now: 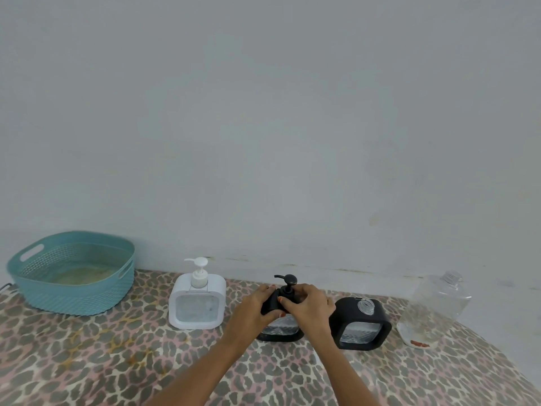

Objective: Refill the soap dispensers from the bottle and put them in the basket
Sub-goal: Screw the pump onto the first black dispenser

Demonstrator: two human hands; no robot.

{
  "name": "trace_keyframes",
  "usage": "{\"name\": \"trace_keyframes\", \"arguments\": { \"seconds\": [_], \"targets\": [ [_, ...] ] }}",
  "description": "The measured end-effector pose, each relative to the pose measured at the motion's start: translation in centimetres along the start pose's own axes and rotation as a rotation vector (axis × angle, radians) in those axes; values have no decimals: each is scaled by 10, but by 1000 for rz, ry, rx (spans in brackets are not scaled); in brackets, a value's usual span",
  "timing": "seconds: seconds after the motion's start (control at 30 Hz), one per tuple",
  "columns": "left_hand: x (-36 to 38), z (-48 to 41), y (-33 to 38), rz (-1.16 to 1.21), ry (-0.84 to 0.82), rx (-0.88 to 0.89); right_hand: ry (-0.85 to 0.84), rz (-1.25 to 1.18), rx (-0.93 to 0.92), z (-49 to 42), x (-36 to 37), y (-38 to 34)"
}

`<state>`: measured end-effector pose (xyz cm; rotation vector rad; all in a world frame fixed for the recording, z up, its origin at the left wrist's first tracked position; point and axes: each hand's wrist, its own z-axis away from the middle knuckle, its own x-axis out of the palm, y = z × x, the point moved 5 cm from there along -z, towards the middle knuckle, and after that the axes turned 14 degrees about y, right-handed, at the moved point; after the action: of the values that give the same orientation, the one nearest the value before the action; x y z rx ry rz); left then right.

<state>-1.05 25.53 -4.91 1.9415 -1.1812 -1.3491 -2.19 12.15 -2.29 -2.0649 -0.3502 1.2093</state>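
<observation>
A black square soap dispenser stands on the table in the middle. My left hand grips its top left shoulder. My right hand pinches the collar of its black pump. Right of it stands a second black dispenser with no pump, its clear threaded neck bare. A white dispenser with a white pump stands to the left. The clear refill bottle, uncapped and nearly empty, stands at the far right. The teal basket sits at the far left.
The table wears a leopard-print cloth and ends against a pale wall just behind the dispensers. The table's right edge runs close past the refill bottle.
</observation>
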Motion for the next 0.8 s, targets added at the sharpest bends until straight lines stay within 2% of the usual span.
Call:
{"name": "trace_keyframes", "arguments": {
  "seconds": [0.2, 0.27, 0.43, 0.53, 0.6, 0.7, 0.8],
  "targets": [
    [1, -1, -3, -16, -6, -12, -177, -133, -70, -4, 7, -3],
    [2, -1, -4, -30, -10, -19, -196, -96, -124, -7, 5, -4],
    [3, -1, -4, -49, -19, -21, -128, 80, -104, -9, 3, -5],
    [2, -1, -3, -58, -11, -13, -27, 51, -35, -5, 0, -8],
    [2, -1, -3, -55, -13, -11, -23, 14, 7, -4, 2, -6],
    [1, -2, -2, -48, -11, -7, -130, -83, -3, -3, 10, -6],
    [1, -2, -2, -44, -10, 4, -205, -55, -91, -6, 11, -6]
  ]
}}
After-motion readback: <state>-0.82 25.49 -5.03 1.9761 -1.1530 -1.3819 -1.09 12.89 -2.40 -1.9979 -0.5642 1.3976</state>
